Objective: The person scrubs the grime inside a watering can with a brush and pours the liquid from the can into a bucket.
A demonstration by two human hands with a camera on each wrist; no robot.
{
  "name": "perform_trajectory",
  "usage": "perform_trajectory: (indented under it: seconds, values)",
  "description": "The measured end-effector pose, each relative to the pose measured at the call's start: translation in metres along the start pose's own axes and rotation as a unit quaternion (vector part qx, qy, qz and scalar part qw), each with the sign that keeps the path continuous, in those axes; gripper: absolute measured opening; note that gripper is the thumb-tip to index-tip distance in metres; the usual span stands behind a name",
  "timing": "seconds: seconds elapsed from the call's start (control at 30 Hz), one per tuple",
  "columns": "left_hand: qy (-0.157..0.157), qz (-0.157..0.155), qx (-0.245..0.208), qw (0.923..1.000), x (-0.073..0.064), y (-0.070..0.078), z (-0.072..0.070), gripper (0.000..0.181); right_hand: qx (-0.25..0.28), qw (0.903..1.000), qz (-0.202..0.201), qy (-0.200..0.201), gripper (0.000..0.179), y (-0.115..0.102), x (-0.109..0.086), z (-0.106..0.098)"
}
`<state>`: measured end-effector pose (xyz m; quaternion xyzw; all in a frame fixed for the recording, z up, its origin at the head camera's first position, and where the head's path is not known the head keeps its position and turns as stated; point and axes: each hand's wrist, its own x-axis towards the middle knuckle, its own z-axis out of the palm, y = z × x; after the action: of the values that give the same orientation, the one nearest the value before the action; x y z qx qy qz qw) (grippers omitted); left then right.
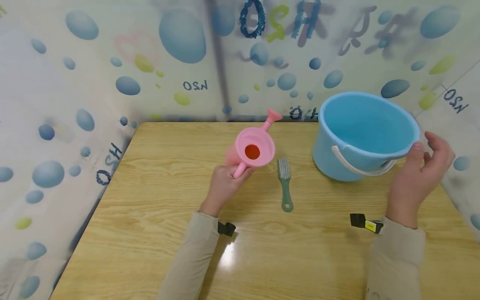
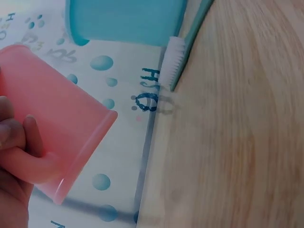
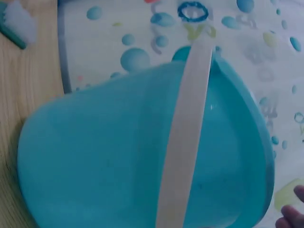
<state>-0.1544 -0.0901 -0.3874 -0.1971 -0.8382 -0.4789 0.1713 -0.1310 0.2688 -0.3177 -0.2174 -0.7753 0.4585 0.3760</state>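
Observation:
My left hand (image 1: pixel 224 185) grips the handle of a pink toy watering can (image 1: pixel 231 156), whose wide mouth faces up toward me and shows an orange-red round patch inside. Its spout points away toward the back edge. In the left wrist view, fingers curl round the handle of the can (image 2: pixel 61 104), which is held up off the table. At the right, my right hand (image 1: pixel 418 179) is beside the near right rim of a light blue bucket (image 1: pixel 337 160), fingers loosely bent. The right wrist view shows its fingertips (image 3: pixel 292 216) just outside the bucket's rim, holding nothing.
A green-handled scrub brush (image 1: pixel 286 187) lies between the can and the bucket, its white bristles toward the back. The bucket's white carrying handle (image 1: pixel 360 170) hangs down at the front. Patterned sheeting (image 1: pixel 183 35) lines the wooden table (image 1: pixel 157 233) at its back and sides.

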Motion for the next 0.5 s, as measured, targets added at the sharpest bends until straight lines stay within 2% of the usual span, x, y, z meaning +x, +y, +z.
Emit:
perform_trajectory:
  seconds: [0.1, 0.17, 0.23, 0.37, 0.5]
  values:
    - [-0.007, -0.033, -0.028, 0.999, 0.0, 0.005, 0.0, 0.049, 0.011, 0.9981, 0.055, -0.026, 0.037, 0.004, 0.006, -0.004]
    - [-0.011, -0.05, -0.039, 0.9979, 0.0, 0.009, 0.0, 0.048, 0.06, 0.9921, 0.098, -0.049, 0.041, 0.006, 0.009, -0.006]
    - [-0.013, -0.059, -0.039, 0.9974, 0.0, 0.011, 0.0, 0.047, 0.123, 0.9809, 0.132, -0.073, 0.044, 0.009, 0.012, -0.006]
    - [-0.003, -0.07, -0.04, 0.9967, 0.0, 0.013, 0.0, 0.045, 0.218, 0.9564, 0.164, -0.105, 0.051, 0.02, 0.019, -0.003]
    - [0.012, -0.061, -0.033, 0.9975, 0.0, 0.015, 0.0, 0.046, 0.255, 0.9449, 0.171, -0.115, 0.056, 0.031, 0.023, 0.001]
